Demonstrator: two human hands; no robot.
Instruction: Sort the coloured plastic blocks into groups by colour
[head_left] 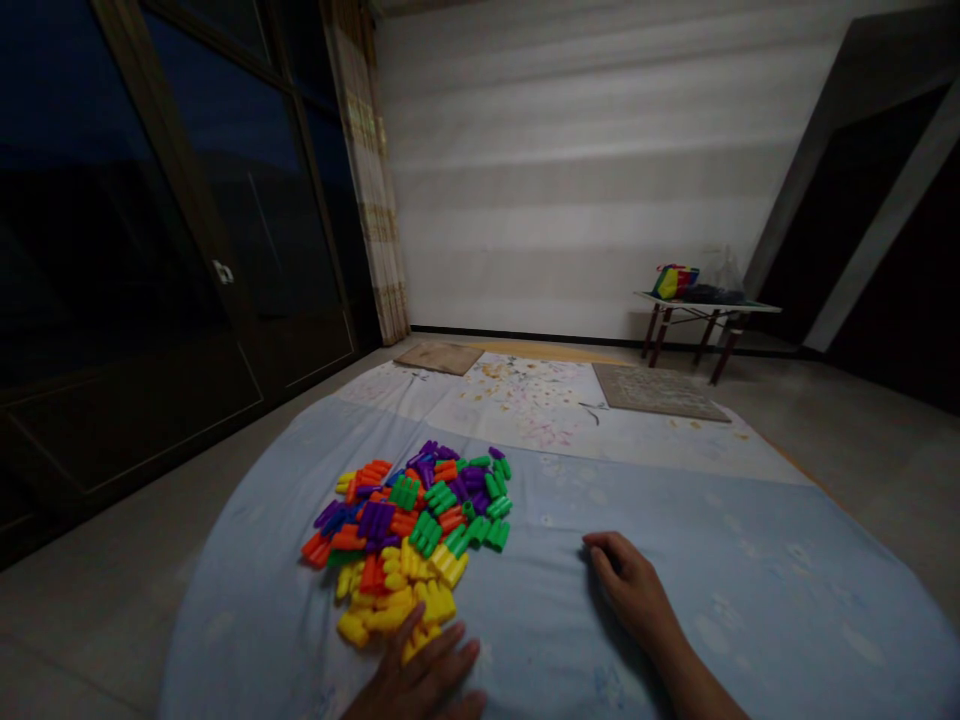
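Observation:
A pile of plastic toy building pieces (pixel 420 520), shaped like joined rounded tubes, lies on the pale blue sheet (pixel 547 620). Yellow pieces (pixel 397 600) form its near end, with green ones (pixel 491 535) on the right and purple, orange and blue ones mixed beyond. My left hand (pixel 424 670) is at the near edge of the pile, fingers spread, its fingertips at the yellow pieces; none is held. To the right of the pile, my right hand (pixel 628 590) rests on the sheet with its fingers curled together, and nothing shows in it.
Two flat boards lie at the far side, a brown one (pixel 439 357) on the left and a patterned one (pixel 660 390) on the right. Against the wall, a small folding table (pixel 709 303) bears a colourful bag (pixel 675 281) and a clear plastic bag (pixel 725 275).

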